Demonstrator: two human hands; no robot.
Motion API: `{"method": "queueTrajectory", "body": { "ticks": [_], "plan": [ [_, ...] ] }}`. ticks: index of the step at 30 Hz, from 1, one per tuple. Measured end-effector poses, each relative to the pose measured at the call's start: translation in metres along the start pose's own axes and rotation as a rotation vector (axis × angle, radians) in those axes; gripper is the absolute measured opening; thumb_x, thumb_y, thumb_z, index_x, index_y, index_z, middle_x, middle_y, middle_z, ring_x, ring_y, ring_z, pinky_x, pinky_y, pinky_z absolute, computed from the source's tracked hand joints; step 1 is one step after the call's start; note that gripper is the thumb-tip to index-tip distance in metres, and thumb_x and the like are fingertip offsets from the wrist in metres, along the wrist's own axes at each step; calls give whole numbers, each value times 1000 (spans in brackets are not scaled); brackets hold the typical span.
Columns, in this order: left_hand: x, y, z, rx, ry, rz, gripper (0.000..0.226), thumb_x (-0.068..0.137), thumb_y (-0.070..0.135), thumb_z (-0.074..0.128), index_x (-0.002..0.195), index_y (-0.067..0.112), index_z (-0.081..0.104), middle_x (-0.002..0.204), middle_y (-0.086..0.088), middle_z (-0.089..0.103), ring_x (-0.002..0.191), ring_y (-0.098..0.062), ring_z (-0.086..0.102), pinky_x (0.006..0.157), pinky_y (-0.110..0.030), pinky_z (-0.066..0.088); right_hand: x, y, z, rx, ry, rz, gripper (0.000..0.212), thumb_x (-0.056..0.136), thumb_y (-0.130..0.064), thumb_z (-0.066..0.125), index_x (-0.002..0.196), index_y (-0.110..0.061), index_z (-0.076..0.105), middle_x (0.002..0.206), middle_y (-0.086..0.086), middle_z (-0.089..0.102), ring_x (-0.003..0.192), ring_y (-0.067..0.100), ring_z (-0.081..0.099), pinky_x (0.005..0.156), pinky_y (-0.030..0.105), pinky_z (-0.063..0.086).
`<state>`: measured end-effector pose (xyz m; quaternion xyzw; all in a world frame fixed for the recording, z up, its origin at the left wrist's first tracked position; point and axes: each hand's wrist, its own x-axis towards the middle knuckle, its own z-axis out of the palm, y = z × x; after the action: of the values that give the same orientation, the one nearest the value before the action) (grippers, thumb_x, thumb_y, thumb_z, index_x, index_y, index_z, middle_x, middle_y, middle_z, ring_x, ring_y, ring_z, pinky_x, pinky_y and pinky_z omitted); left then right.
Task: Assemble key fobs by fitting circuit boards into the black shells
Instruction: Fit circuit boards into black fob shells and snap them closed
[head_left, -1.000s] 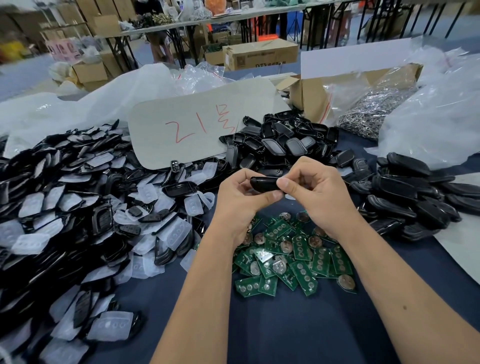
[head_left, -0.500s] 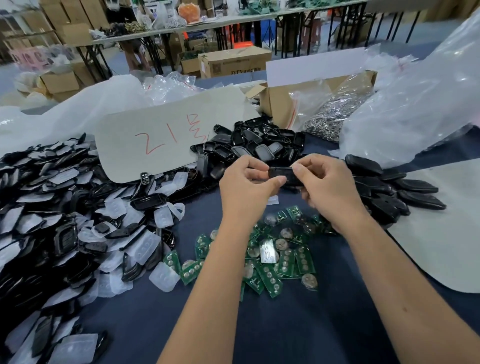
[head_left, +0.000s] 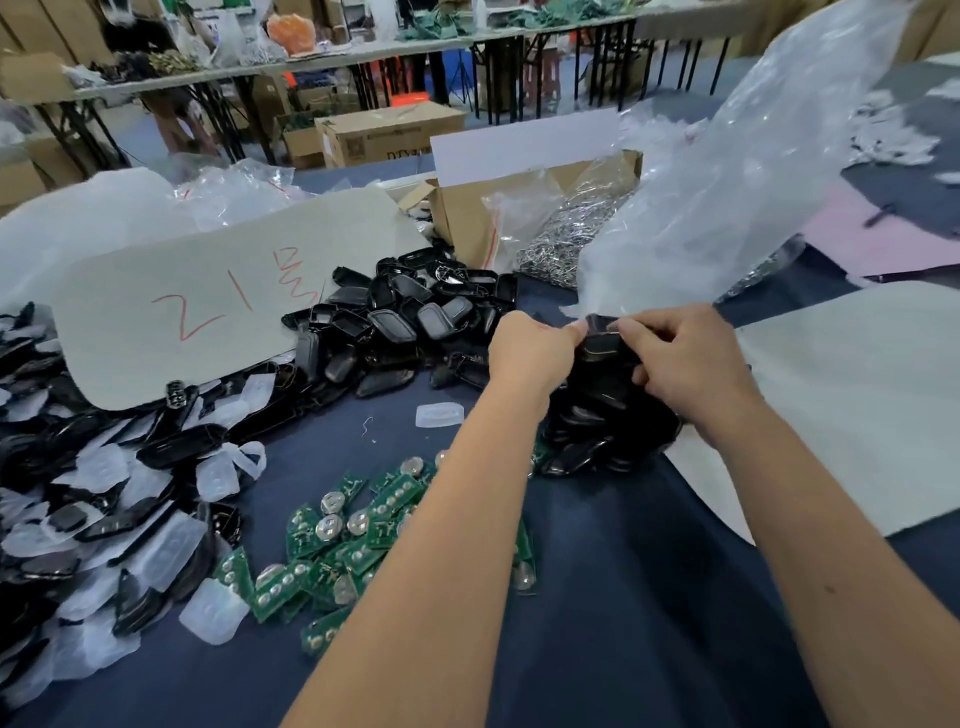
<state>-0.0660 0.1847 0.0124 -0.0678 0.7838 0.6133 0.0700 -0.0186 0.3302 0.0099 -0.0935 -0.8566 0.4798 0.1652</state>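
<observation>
Covering nearly the whole view is a counter draped in dark blue cloth, and every place below is given from the pile of green circuit boards lying near its middle. Left of the boards spreads the largest heap, black shells mixed with clear rubber pads. Behind the boards, leaning over that heap, is a pale card with red writing. Far behind and to the right of the boards rises a big clear plastic bag, and beside it a cardboard box holds a bag of small metal parts. Right of the boards a pale sheet lies flat on the cloth. Directly behind the boards sits a second heap of black shells, and just right of them a smaller dark pile of fobs, which the two forearms partly hide. Above that pile, up and right of the boards, the left hand and the right hand meet, the fingers of both curled and pinching one black fob between them, thumbs pressed on its near edge. One loose clear pad lies just behind the boards.
</observation>
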Motion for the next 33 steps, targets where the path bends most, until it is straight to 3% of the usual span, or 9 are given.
{"method": "queueTrajectory", "body": {
  "ticks": [3,6,11,16,19,22,25,28,33],
  "plan": [
    [1,-3,3,85,32,32,44,96,29,73,63,5,59,57,-2,49,62,-24,45,68,-37,44,1,0,-1,-4,3,53,26,100,-33,60,86,-26,80,50,-4,65,40,1,53,59,28,43],
    [0,-5,-1,37,26,31,44,101,30,64,77,-6,71,72,-10,59,66,-26,48,73,-38,49,2,-6,-3,-31,2,79,31,101,-28,57,79,-35,77,50,-4,65,43,1,54,63,31,50],
    [-4,-7,-17,-4,3,46,43,105,33,59,72,7,65,77,-9,63,69,-26,50,71,-36,44,3,-20,-4,-108,117,32,26,100,-14,57,98,-20,82,67,-10,64,86,21,71,91,41,59],
    [-14,-18,-47,35,75,110,42,103,31,60,84,-5,67,77,-12,59,71,-21,51,70,-37,46,-4,-50,24,-136,207,-106,23,96,-9,61,93,-21,81,82,-2,74,72,10,64,77,26,51],
    [-25,-27,-70,92,122,120,30,98,25,66,82,0,71,68,-7,65,64,-24,52,63,-36,44,-14,-73,69,-134,67,-215,21,94,-9,63,92,-19,81,82,-5,73,75,11,66,77,26,53],
    [-30,-40,-101,234,226,102,18,88,13,63,72,7,67,66,-10,63,64,-28,46,57,-35,35,-23,-90,120,-199,-144,-243,22,94,-9,62,100,-18,82,102,3,78,99,21,71,92,34,56],
    [-33,-57,-138,317,350,64,17,89,16,64,74,12,68,75,-8,68,68,-27,51,57,-33,34,-26,-102,160,-357,-324,-364,32,94,-8,61,120,-21,75,121,8,70,117,27,61,99,39,51],
    [-34,-69,-163,285,433,39,29,89,14,65,60,17,61,64,2,61,65,-24,53,55,-32,38,-27,-107,187,-680,-505,-534,41,97,-17,62,137,-26,61,131,9,53,124,34,44,101,47,49],
    [-38,-77,-183,218,513,33,23,88,13,62,68,23,68,68,5,69,67,-15,64,55,-28,49,-33,-100,206,-678,-404,-418,30,101,-29,66,126,-12,62,130,14,46,122,36,43,96,55,51]
  ]
}}
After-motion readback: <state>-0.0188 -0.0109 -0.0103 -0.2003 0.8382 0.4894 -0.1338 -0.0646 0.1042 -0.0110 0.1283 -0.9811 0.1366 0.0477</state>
